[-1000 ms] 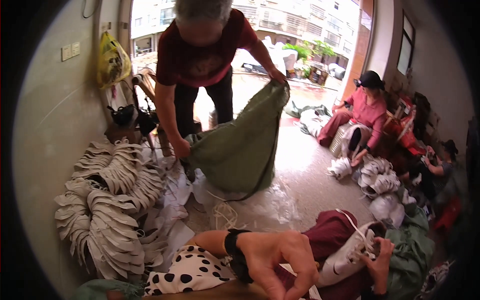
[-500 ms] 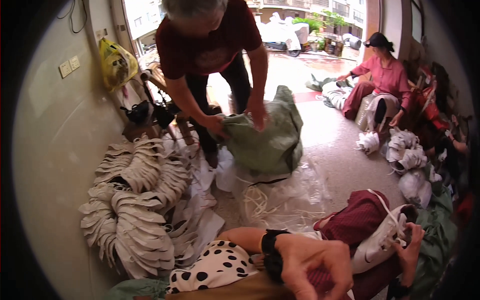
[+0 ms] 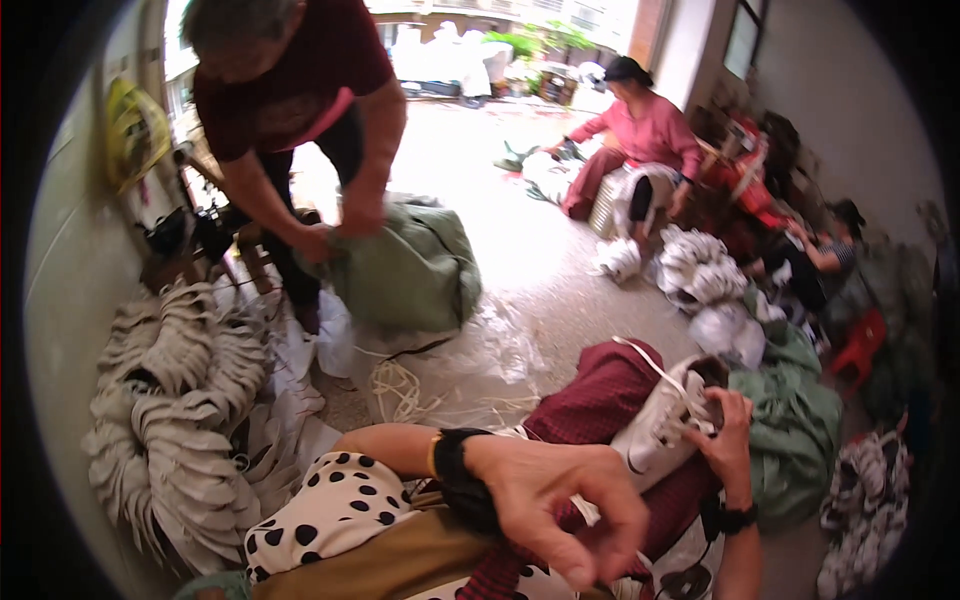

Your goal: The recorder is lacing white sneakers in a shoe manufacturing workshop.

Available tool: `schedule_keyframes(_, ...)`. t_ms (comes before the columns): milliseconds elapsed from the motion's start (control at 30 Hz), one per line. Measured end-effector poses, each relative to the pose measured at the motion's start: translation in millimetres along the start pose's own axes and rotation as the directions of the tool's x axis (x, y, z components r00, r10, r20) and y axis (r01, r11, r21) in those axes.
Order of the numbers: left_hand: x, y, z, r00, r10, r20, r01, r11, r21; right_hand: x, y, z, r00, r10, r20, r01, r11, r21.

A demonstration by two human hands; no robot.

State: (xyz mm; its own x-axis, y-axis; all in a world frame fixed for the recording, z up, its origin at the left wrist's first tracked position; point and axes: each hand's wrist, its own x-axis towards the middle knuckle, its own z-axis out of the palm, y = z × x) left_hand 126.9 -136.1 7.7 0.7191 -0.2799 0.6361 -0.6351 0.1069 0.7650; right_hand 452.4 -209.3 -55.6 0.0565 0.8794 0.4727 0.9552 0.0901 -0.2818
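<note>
A white sneaker (image 3: 655, 430) with pale laces lies tilted on the dark red checked cloth (image 3: 597, 385) over my lap. Thumb and fingers of my right hand (image 3: 728, 440) grip the shoe by its tongue and collar, near the lacing. My left hand (image 3: 560, 495) hovers in front, lower and closer to me, its thumb and curled fingers drawn together as in a pinch. Whatever it holds, if anything, I cannot make out. A white lace end (image 3: 635, 348) loops up beyond the shoe's toe side.
Stacked whitish shoe uppers (image 3: 180, 450) fill the left. Ahead, a person in dark red (image 3: 300, 100) bends over a green sack (image 3: 410, 270), beside plastic sheeting and cord (image 3: 400, 390). A person in pink (image 3: 640, 140) sits beyond white bundles (image 3: 700, 270). Green cloth (image 3: 790, 430) lies right.
The view has swung right, so everything sits further left. More of my right forearm shows, and another seated person at the far right is now plainer. My right hand still grips the sneaker.
</note>
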Motion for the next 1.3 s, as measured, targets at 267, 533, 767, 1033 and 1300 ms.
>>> schedule_keyframes(267, 58, 28, 26, 0.974, 0.182, 0.136, -0.093, 0.866, -0.491, -4, 9, 4, 1.000, 0.026, 0.017, -0.027, 1.000, 0.013)
schedule_keyframes(533, 111, -12, 52, 0.533, 0.798, -0.281, -0.831, 0.431, -0.350, 4, -11, -3, 0.997, 0.079, -0.011, -0.079, 0.997, 0.002)
schedule_keyframes(767, 69, 11, -16, 0.944, 0.218, 0.246, -0.070, 0.864, -0.498, -1, -7, -4, 0.997, 0.071, -0.026, -0.070, 0.997, 0.036)
schedule_keyframes(1033, 29, -28, -31, 0.845, -0.474, -0.247, 0.446, 0.880, -0.163, 1, 7, 1, 0.997, 0.009, -0.078, -0.007, 1.000, 0.025)
schedule_keyframes(1300, 21, -120, -92, 0.821, 0.112, -0.559, 0.396, 0.593, 0.701, -8, 10, 3, 1.000, 0.006, -0.022, -0.006, 1.000, 0.008)
